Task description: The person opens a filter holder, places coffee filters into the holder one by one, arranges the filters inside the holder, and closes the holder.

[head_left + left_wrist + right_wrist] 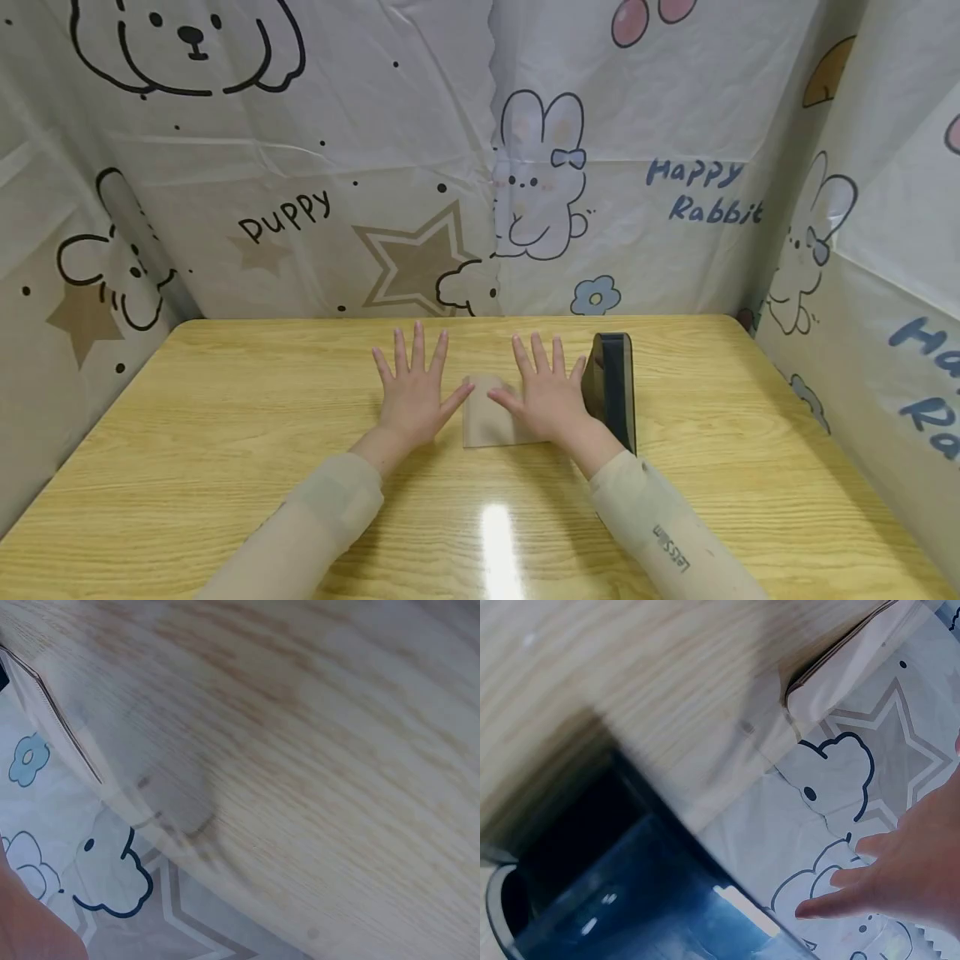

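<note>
My left hand (412, 402) is held over the table with its fingers spread, holding nothing. To its right my right hand (553, 402) is also spread, with nothing in its grasp. Partly beneath the right hand lies a flat beige rectangular item (486, 421) with a thin brown edge; its exact kind cannot be told. Just right of that hand stands a tall, glossy dark object (617, 387), partly hidden by the hand and wrist. The right wrist view shows this dark object (652, 877) large and close, beside the fingers. Whether the hand touches it is unclear.
A light wood-grain table (225, 433) spreads beneath both arms. Printed cloth (300, 250) with cartoon animals hangs behind its far edge, and similar cloth hangs along both sides. A bright light reflection (498, 550) shows near the front.
</note>
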{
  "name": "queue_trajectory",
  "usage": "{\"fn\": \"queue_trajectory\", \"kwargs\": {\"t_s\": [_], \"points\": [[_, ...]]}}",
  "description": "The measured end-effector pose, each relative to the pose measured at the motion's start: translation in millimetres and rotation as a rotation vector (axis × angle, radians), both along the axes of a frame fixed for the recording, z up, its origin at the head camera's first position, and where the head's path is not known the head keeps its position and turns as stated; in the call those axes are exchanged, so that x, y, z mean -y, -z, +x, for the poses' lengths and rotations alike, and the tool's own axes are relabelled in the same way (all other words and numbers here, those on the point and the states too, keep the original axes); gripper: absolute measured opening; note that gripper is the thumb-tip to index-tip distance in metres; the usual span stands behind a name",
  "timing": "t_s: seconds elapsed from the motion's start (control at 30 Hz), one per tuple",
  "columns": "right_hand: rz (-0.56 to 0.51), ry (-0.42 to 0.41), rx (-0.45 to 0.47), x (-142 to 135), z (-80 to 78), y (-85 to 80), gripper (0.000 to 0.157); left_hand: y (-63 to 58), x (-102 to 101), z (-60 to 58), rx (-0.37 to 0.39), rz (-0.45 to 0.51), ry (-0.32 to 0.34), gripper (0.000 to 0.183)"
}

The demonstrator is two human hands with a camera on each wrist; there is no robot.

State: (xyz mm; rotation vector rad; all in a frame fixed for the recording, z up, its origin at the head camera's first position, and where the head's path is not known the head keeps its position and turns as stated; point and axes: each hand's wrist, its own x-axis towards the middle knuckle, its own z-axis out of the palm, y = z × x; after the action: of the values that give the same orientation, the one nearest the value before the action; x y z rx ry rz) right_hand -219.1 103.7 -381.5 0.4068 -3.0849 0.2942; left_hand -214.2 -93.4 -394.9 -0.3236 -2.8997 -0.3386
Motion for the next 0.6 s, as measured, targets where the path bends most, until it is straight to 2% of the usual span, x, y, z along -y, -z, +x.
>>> {"fn": "queue_trajectory", "kwargs": {"t_s": [0.37,0.6], "points": [[0.018,-0.006,-0.002,2,1.9,-2.0,0.086,-0.8,2,2.5,0.008,-0.004,-0.003,0.080],[0.065,-0.010,-0.056,2,3.5,-11.7,0.085,-1.6,2,3.0,0.007,0.000,-0.001,0.080]]}}
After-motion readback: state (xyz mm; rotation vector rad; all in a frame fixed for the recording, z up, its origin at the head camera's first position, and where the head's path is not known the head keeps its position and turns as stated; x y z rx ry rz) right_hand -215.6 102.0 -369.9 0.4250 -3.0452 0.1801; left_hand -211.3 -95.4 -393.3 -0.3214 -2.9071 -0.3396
